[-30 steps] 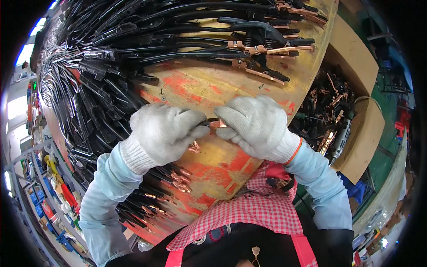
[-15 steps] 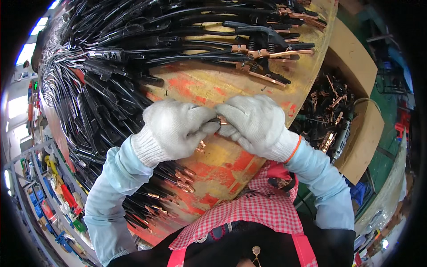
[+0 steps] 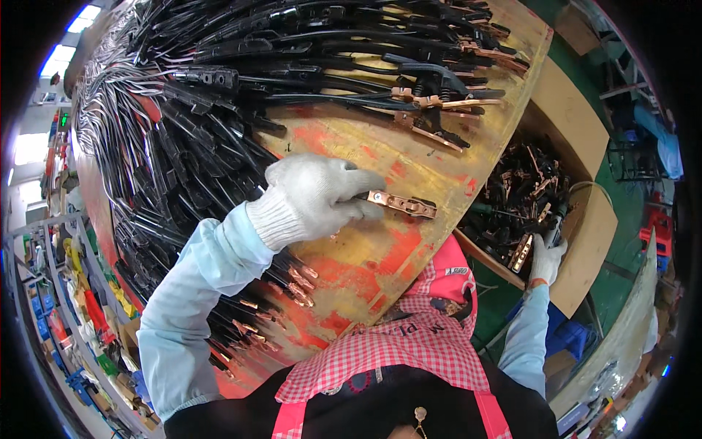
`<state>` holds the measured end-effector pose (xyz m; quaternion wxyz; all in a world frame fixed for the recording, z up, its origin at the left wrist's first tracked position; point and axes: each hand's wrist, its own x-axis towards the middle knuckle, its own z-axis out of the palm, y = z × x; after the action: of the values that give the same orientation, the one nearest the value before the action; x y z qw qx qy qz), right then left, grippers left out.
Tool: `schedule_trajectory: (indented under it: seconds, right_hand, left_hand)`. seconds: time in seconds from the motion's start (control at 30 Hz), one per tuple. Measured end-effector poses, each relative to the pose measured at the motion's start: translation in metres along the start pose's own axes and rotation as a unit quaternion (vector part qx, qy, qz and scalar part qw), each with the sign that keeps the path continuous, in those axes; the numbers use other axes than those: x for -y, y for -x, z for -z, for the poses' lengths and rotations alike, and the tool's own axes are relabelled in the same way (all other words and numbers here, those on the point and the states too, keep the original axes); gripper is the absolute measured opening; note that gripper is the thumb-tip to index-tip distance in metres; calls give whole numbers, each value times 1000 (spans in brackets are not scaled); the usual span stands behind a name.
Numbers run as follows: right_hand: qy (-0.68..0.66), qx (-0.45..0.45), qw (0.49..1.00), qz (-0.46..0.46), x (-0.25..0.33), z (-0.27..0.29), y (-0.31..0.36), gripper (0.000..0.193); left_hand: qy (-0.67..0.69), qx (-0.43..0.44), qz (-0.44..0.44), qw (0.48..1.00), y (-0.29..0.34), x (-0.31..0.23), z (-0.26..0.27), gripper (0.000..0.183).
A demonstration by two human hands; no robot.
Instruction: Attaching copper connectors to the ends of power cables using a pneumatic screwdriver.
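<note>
Over the table, my gloved left hand (image 3: 325, 197) pinches a copper-coloured clamp jaw (image 3: 402, 204). A screw head shows at the jaw's near end, and whatever part lies inside the glove is hidden. Far to the right, my gloved right hand (image 3: 547, 260) is at the side of an open cardboard box (image 3: 581, 102), its fingers around the lower end of a grey powered screwdriver (image 3: 557, 223). Beside that hand, in the box, lies a loose copper jaw (image 3: 521, 253) among dark clamp parts (image 3: 521, 172).
Black cables with clamp handles (image 3: 212, 139) cover the table's left and far side. Several finished-looking copper and black clamps (image 3: 431, 99) lie at its far right. Bare cable ends (image 3: 300, 285) reach the near edge of the worn yellow and red tabletop (image 3: 344, 271). Shelving (image 3: 80, 307) stands left.
My right hand has left the left hand and reached right to the screwdriver in the box. The copper jaw in my left hand is now exposed. The view has shifted slightly.
</note>
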<state>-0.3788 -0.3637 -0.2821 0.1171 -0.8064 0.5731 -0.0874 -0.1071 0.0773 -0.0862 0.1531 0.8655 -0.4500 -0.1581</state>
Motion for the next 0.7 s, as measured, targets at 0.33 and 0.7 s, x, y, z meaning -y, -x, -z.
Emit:
schedule_trajectory:
  seconds: [0.33, 0.7]
  right_hand:
    - [-760, 278, 586, -42, 132, 85, 21, 26]
    - [-846, 366, 334, 200, 317, 119, 133, 27]
  left_hand:
    - [23, -25, 67, 997, -5, -12, 1, 32]
    - [-87, -28, 113, 989, -22, -19, -6, 30]
